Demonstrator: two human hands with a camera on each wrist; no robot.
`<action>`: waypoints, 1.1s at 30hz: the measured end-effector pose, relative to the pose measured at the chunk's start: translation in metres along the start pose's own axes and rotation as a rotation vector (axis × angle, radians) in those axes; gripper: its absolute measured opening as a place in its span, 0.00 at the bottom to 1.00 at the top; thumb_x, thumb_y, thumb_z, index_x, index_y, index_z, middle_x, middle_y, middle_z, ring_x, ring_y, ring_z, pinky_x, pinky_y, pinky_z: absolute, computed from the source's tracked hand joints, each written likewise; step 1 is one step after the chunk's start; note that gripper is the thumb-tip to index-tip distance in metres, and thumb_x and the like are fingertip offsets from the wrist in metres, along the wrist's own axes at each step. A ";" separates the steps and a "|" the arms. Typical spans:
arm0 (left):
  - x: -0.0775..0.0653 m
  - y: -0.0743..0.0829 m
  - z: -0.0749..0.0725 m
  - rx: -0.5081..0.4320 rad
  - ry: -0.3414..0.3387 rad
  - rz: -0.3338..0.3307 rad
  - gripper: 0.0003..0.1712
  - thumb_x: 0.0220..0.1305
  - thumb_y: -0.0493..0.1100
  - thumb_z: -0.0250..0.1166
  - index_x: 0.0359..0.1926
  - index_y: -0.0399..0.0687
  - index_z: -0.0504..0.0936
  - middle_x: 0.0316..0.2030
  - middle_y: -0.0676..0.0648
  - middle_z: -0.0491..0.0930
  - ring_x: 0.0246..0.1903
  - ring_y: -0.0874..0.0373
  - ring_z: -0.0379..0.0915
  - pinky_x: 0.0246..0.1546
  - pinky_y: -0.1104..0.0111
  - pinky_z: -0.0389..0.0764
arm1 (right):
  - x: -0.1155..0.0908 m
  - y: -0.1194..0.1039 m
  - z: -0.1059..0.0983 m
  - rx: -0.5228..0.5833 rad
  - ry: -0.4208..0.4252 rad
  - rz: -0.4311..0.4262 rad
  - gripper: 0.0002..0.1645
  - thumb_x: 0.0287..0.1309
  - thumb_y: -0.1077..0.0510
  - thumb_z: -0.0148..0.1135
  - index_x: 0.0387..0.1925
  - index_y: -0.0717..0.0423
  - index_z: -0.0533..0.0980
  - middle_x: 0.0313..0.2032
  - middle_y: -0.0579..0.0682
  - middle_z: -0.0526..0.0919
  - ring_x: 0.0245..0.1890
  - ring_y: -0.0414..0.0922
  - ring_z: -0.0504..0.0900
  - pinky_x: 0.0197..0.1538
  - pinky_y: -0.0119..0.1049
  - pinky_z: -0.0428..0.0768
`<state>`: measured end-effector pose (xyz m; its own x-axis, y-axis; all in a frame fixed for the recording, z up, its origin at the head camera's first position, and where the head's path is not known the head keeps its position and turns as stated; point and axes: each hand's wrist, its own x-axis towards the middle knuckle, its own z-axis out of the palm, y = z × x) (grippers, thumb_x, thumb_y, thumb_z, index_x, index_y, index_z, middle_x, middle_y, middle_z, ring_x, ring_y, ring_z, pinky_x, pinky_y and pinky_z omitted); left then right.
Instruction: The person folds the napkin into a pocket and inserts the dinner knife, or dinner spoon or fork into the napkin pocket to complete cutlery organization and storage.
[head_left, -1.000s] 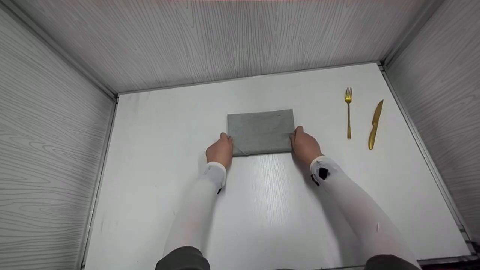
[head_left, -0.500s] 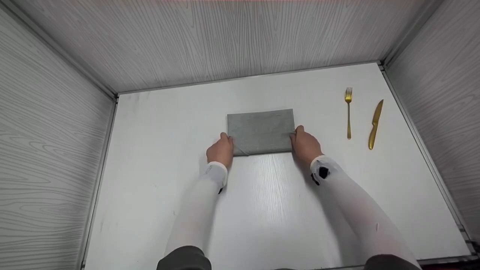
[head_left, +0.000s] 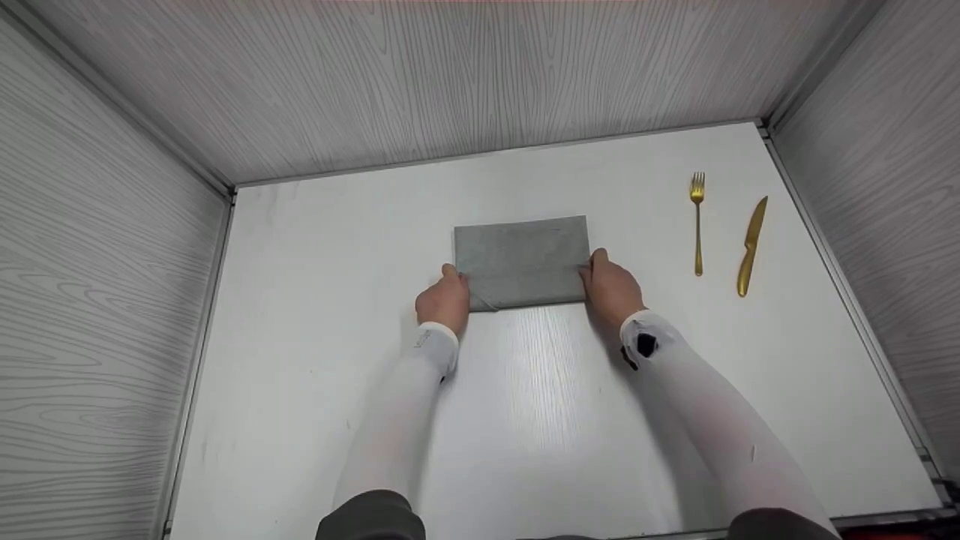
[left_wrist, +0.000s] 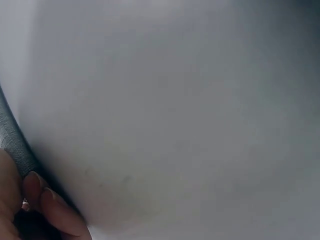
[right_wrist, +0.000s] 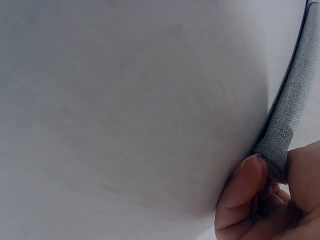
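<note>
A folded grey cloth (head_left: 517, 259) lies flat on the white table, with a faint crease running across it level with my thumbs. My left hand (head_left: 444, 300) pinches its left side near the front corner. At the opposite side my right hand (head_left: 613, 289) pinches the cloth between thumb and fingers. A thin cord-like line slants over the front left corner. In the right wrist view, curled fingers (right_wrist: 245, 187) hold the thick woven edge of the cloth (right_wrist: 295, 95). The left wrist view shows fingertips (left_wrist: 55, 207) under the cloth's edge (left_wrist: 15, 140).
To the right, a gold fork (head_left: 697, 217) lies on the white table (head_left: 315, 300), tines pointing away. Beside it is a gold knife (head_left: 751, 247), set at a slight slant. Wood-grain panels (head_left: 480, 75) wall the table in at the back, left and right.
My left hand has shifted slightly to the right along with its grip. The crease across the cloth shows more plainly now. The fork and knife stay put.
</note>
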<state>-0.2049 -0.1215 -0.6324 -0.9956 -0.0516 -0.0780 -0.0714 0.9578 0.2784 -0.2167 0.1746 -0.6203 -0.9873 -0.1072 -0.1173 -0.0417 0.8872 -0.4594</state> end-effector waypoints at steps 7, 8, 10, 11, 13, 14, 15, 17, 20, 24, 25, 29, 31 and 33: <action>-0.002 0.000 0.002 -0.001 -0.006 -0.004 0.21 0.81 0.52 0.42 0.50 0.40 0.72 0.16 0.52 0.74 0.15 0.59 0.72 0.14 0.67 0.69 | 0.000 0.001 0.003 -0.043 0.001 0.008 0.18 0.76 0.47 0.49 0.45 0.60 0.66 0.33 0.61 0.84 0.31 0.59 0.85 0.32 0.52 0.79; -0.002 0.000 0.002 0.013 -0.001 0.000 0.21 0.81 0.52 0.42 0.49 0.41 0.72 0.16 0.52 0.74 0.15 0.59 0.72 0.13 0.67 0.69 | 0.000 0.000 0.003 -0.043 -0.001 0.011 0.18 0.76 0.47 0.49 0.44 0.60 0.66 0.33 0.61 0.84 0.31 0.59 0.85 0.32 0.52 0.79; -0.002 -0.001 0.003 0.055 0.018 0.012 0.21 0.81 0.53 0.42 0.49 0.41 0.72 0.16 0.52 0.74 0.15 0.58 0.72 0.13 0.67 0.69 | 0.000 0.000 0.003 -0.046 -0.003 0.016 0.18 0.75 0.48 0.49 0.44 0.60 0.65 0.33 0.62 0.84 0.31 0.60 0.85 0.31 0.53 0.79; -0.002 -0.001 0.003 0.079 0.030 0.016 0.21 0.81 0.53 0.42 0.48 0.41 0.72 0.16 0.51 0.74 0.14 0.58 0.72 0.13 0.66 0.69 | 0.000 0.000 0.003 -0.044 -0.003 0.020 0.18 0.75 0.48 0.50 0.44 0.60 0.65 0.33 0.62 0.84 0.31 0.60 0.85 0.32 0.54 0.79; -0.002 -0.001 0.002 0.105 0.047 0.013 0.20 0.80 0.53 0.43 0.46 0.42 0.72 0.16 0.51 0.73 0.14 0.58 0.72 0.12 0.66 0.69 | 0.001 0.000 0.003 -0.038 0.001 0.029 0.18 0.75 0.48 0.50 0.44 0.60 0.65 0.33 0.63 0.84 0.32 0.61 0.85 0.32 0.55 0.78; -0.002 -0.001 0.002 0.105 0.050 0.006 0.20 0.80 0.53 0.43 0.45 0.42 0.72 0.17 0.50 0.73 0.14 0.57 0.72 0.11 0.65 0.69 | 0.001 0.000 0.002 -0.039 0.002 0.032 0.18 0.75 0.48 0.50 0.44 0.60 0.65 0.34 0.63 0.84 0.32 0.61 0.85 0.32 0.55 0.78; -0.002 -0.001 0.000 0.101 0.050 -0.006 0.20 0.80 0.54 0.44 0.45 0.42 0.72 0.17 0.50 0.73 0.14 0.57 0.72 0.11 0.65 0.69 | 0.001 -0.001 0.002 -0.039 0.004 0.036 0.18 0.75 0.48 0.50 0.44 0.60 0.65 0.34 0.63 0.84 0.32 0.61 0.85 0.32 0.55 0.78; 0.000 -0.001 -0.003 0.067 0.030 -0.037 0.20 0.80 0.55 0.44 0.46 0.42 0.71 0.17 0.49 0.74 0.15 0.56 0.72 0.12 0.64 0.68 | 0.001 -0.001 0.001 -0.033 0.008 0.038 0.18 0.74 0.48 0.50 0.45 0.60 0.65 0.33 0.63 0.84 0.31 0.61 0.84 0.32 0.55 0.78; 0.003 -0.001 -0.011 -0.021 -0.045 -0.105 0.23 0.78 0.57 0.46 0.51 0.40 0.70 0.18 0.48 0.78 0.16 0.56 0.74 0.14 0.64 0.69 | 0.003 -0.001 -0.002 -0.024 -0.008 0.034 0.17 0.75 0.48 0.50 0.46 0.60 0.65 0.33 0.62 0.85 0.30 0.59 0.85 0.31 0.52 0.78; 0.007 -0.002 -0.023 -0.078 -0.086 -0.151 0.29 0.77 0.60 0.46 0.58 0.38 0.68 0.27 0.44 0.82 0.25 0.51 0.80 0.22 0.60 0.78 | 0.004 0.000 -0.005 -0.014 -0.041 0.037 0.18 0.75 0.47 0.49 0.49 0.59 0.66 0.34 0.59 0.86 0.29 0.53 0.84 0.30 0.47 0.78; 0.008 -0.002 -0.026 -0.077 -0.064 -0.130 0.30 0.77 0.61 0.46 0.59 0.38 0.69 0.32 0.43 0.82 0.30 0.50 0.81 0.26 0.59 0.80 | 0.005 0.001 -0.005 -0.011 -0.047 0.038 0.18 0.75 0.47 0.49 0.50 0.58 0.66 0.34 0.58 0.86 0.29 0.52 0.83 0.30 0.46 0.78; 0.004 -0.005 -0.035 -0.015 0.059 0.167 0.27 0.78 0.58 0.45 0.62 0.43 0.73 0.47 0.42 0.78 0.45 0.48 0.79 0.42 0.57 0.82 | 0.006 0.002 -0.008 -0.001 -0.061 0.042 0.17 0.74 0.47 0.50 0.50 0.57 0.67 0.34 0.57 0.85 0.28 0.51 0.80 0.30 0.45 0.76; -0.004 -0.006 -0.039 0.071 0.069 0.411 0.25 0.79 0.55 0.45 0.65 0.48 0.73 0.53 0.45 0.78 0.53 0.50 0.76 0.54 0.59 0.79 | 0.007 0.002 -0.010 0.009 -0.074 0.046 0.17 0.74 0.47 0.50 0.49 0.57 0.67 0.34 0.57 0.85 0.28 0.51 0.79 0.31 0.45 0.75; -0.016 -0.008 -0.039 0.193 0.022 0.628 0.25 0.79 0.54 0.45 0.69 0.51 0.70 0.61 0.48 0.75 0.63 0.52 0.70 0.67 0.60 0.70 | 0.008 0.001 -0.012 0.012 -0.088 0.049 0.18 0.74 0.47 0.50 0.50 0.57 0.67 0.35 0.57 0.84 0.29 0.51 0.79 0.32 0.45 0.75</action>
<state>-0.1912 -0.1391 -0.5956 -0.8456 0.5300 0.0633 0.5338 0.8411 0.0875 -0.2261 0.1803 -0.6115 -0.9708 -0.1029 -0.2168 0.0090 0.8872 -0.4614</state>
